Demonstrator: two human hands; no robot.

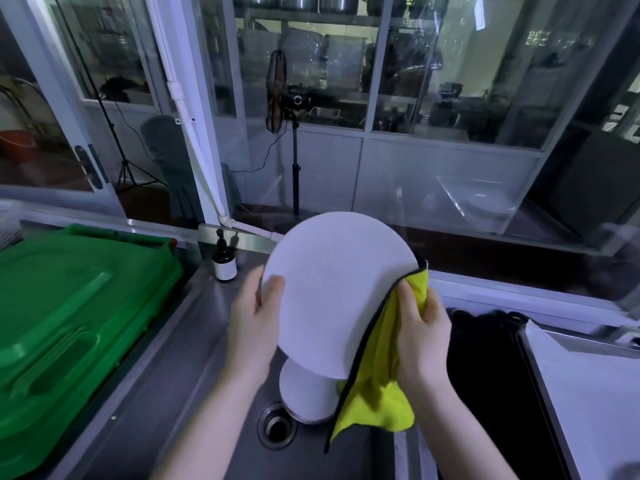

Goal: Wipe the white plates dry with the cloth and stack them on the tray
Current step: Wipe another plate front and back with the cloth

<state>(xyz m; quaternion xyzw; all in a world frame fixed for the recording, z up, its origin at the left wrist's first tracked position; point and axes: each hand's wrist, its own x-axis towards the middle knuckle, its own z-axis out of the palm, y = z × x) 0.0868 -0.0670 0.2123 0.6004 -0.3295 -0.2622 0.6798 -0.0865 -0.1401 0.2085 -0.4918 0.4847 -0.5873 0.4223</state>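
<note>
A round white plate (337,289) is held up tilted above the steel sink (194,382). My left hand (254,318) grips its left rim, thumb on the face. My right hand (420,332) holds a yellow cloth (375,386) with a dark edge against the plate's right rim; the cloth hangs down below the plate. Under it, more white plates (304,393) lie stacked in the sink beside the drain (277,426). A pale tray (595,400) lies at the right.
A large green bin lid (69,317) lies on the left. A small dark pump bottle (224,259) stands at the sink's back edge. A black basin (491,368) sits between the sink and the tray. Glass partitions and a standing fan (278,95) are behind.
</note>
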